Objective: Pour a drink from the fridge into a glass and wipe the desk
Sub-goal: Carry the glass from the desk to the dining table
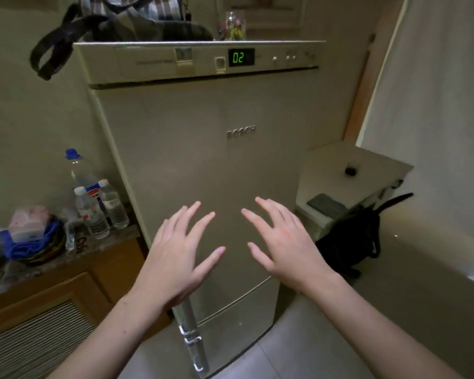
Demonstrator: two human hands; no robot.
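A tall beige fridge (203,165) stands straight ahead with its door closed and a green "02" on the display (240,57) at the top. Its vertical handle (189,332) runs down the lower left edge of the door. My left hand (181,253) and my right hand (282,239) hover side by side in front of the door, palms down, fingers spread, holding nothing. No glass or cloth for wiping is clearly in view.
A wooden cabinet (74,272) at the left carries several plastic bottles (93,212), a blue cloth (30,242) and clutter. A bag (99,26) lies on top of the fridge. At the right stand a small white table (367,165) and a black backpack (348,239).
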